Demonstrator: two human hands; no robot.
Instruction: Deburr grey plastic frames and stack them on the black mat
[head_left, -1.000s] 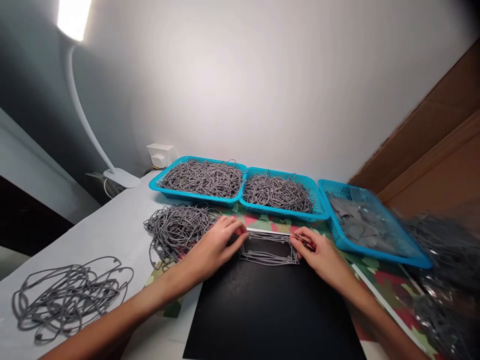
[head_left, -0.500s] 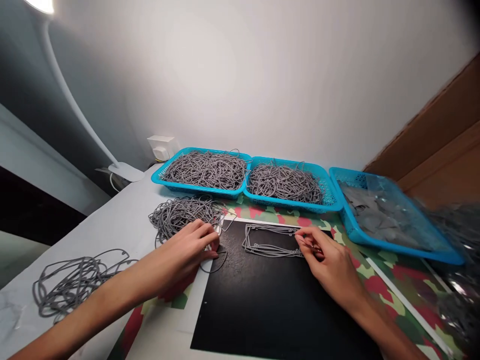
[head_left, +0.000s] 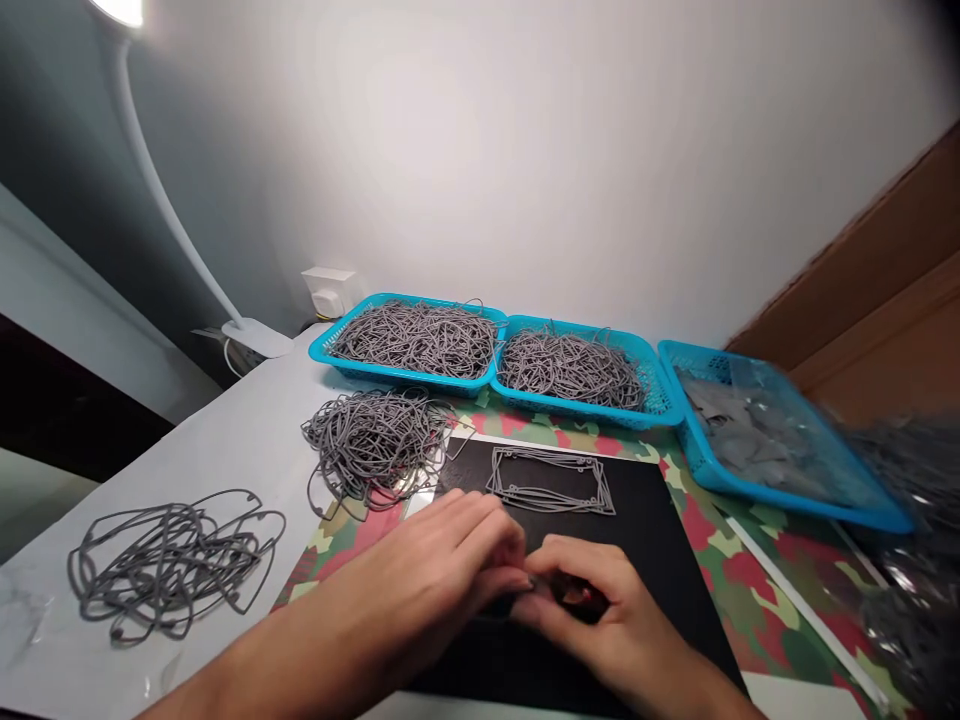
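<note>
My left hand (head_left: 465, 560) and my right hand (head_left: 592, 600) meet over the black mat (head_left: 645, 560), both with fingers pinched together. Between the fingertips a small bit of a grey gasket (head_left: 532, 580) shows; the rest of it is hidden. Inside the curled right fingers sits something dark with a reddish glint, too shaded to name. Just beyond the hands, a stack of thin rectangular grey gaskets (head_left: 551, 503) lies flat on the mat, with small tabs along the sides. A tangled heap of grey gaskets (head_left: 375, 440) rests behind my left hand.
A looser grey tangle (head_left: 172, 565) lies on the white tabletop (head_left: 247, 440) at left. Along the wall stand two blue baskets (head_left: 405, 378) full of grey loops and a third blue basket (head_left: 697, 440) of grey pieces in clear plastic. A white lamp (head_left: 161, 210) rises at left.
My left hand has moved right and nearer from the tangled heap. My right hand has left the gasket stack and drawn back toward me, so the two hands now meet.
</note>
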